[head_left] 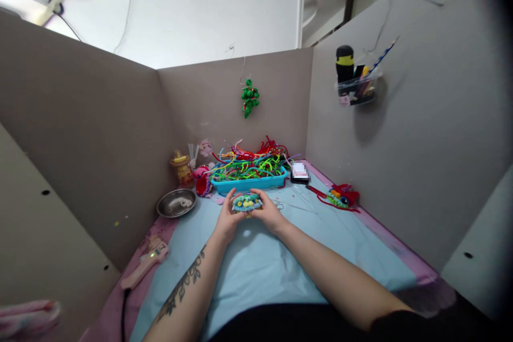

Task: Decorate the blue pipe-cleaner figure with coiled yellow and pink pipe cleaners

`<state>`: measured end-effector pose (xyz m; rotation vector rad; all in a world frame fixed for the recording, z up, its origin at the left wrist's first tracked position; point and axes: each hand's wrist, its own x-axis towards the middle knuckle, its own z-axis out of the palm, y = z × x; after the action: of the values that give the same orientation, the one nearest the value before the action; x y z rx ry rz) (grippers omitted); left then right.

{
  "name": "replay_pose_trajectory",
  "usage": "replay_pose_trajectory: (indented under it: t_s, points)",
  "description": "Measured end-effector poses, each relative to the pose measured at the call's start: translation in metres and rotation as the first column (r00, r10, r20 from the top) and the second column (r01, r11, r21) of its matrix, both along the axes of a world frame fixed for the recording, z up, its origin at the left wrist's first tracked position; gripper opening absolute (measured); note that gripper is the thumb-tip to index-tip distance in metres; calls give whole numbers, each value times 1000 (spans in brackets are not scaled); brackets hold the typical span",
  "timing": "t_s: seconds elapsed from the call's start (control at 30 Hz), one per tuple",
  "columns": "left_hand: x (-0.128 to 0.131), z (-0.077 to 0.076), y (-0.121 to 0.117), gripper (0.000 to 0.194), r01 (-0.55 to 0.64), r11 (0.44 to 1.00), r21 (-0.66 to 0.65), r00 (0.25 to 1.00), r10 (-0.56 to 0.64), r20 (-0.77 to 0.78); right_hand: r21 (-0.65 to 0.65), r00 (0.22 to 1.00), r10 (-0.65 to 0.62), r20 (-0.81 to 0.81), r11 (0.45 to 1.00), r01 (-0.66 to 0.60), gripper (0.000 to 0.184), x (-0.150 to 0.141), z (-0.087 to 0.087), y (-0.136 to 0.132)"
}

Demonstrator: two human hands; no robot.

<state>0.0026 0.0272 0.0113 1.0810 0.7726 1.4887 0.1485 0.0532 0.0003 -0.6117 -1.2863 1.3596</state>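
Observation:
Between my two hands, above the blue-covered table, is a small fuzzy craft piece (247,203) in light blue, teal and yellow, apparently made of pipe cleaners. My left hand (229,217) grips its left side, thumb low and fingers curled over the edge. Gripping the right side in the same way is my right hand (269,212). Some of the fingers are hidden behind the piece. Just beyond my hands stands a blue tray (248,184) heaped with pipe cleaners (256,165) in green, red, yellow and other colours.
At the left are a metal bowl (176,204) with small white bits and a pink glue gun (147,264). A jar (183,170) stands behind the bowl. Red and multicoloured craft pieces (342,196) lie at the right. Grey partitions (240,128) enclose the table.

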Motion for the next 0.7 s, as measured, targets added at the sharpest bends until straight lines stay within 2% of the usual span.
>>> replay_pose_trajectory:
  t_s: [0.2, 0.43, 0.6, 0.7]
  points:
    - [0, -3, 3, 90, -18, 1000, 6, 1000, 18, -1, 15, 1000, 6, -13, 1000, -6, 69, 0, -2, 2]
    - [2, 1, 0, 84, -15, 1000, -22, 1000, 15, 23, -11, 999, 30, -38, 999, -30, 73, 3, 1, 2]
    - [-2, 3, -1, 84, 20, 998, -64, 996, -14, 93, -143, 984, 79, -162, 984, -102, 71, 6, 8, 1]
    - [-6, 3, -1, 80, 87, 994, -70, 987, -77, 138, -161, 980, 65, -188, 982, -96, 74, 6, 9, 2]
